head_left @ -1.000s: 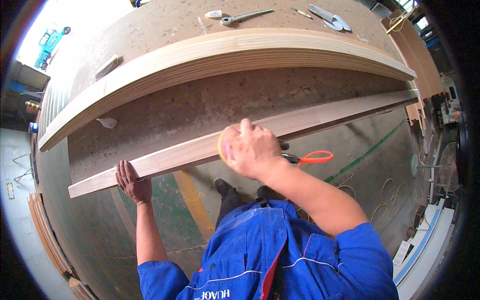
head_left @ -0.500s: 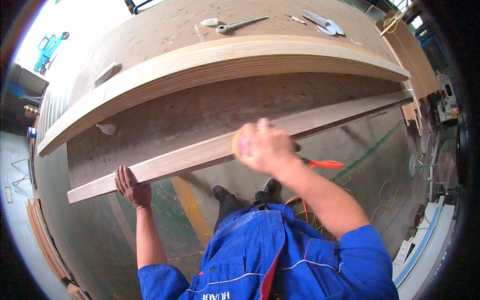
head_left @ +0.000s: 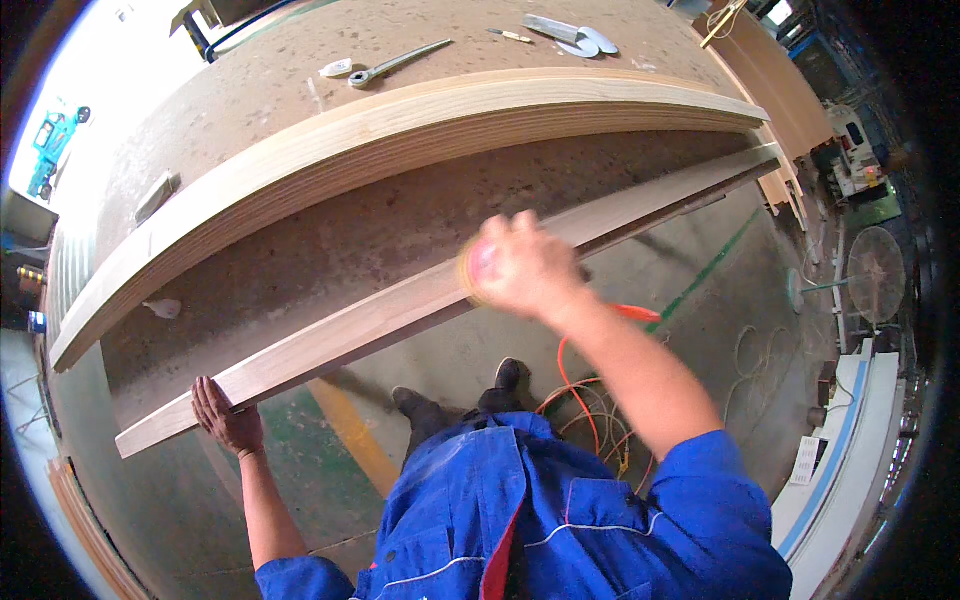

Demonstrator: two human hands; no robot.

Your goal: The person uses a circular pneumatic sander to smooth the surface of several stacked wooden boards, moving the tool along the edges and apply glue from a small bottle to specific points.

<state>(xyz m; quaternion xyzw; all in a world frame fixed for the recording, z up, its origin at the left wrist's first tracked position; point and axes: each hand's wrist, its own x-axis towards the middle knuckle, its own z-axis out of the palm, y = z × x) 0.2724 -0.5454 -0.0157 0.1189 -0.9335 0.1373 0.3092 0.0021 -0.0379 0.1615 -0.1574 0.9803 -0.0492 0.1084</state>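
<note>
A long wooden plank (head_left: pixel 345 335) lies slantwise along the near side of the worktable. My left hand (head_left: pixel 228 420) grips it close to its left end, fingers laid over the upper face and palm at the near edge. Around the middle, my right hand (head_left: pixel 525 265) is closed over a round sander (head_left: pixel 474 270) with a pink and yellow body, pressed to the plank's face. Motion blurs this hand, which covers most of the tool. An orange air hose (head_left: pixel 632 312) trails behind it beneath my right forearm.
Several long boards (head_left: pixel 400 125) stand stacked side by side on the brown worktable (head_left: pixel 300 225). Beyond them lie a wrench (head_left: pixel 400 63), a marker-like stick (head_left: pixel 512 35) and a grey metal tool (head_left: pixel 575 35). Coiled hoses (head_left: pixel 605 425) lie on the floor; a fan (head_left: pixel 873 275) stands at right.
My view has turned, so the table and boards appear shifted left. The right hand stays on the sander near the plank's middle; the left hand keeps its place by the left end.
</note>
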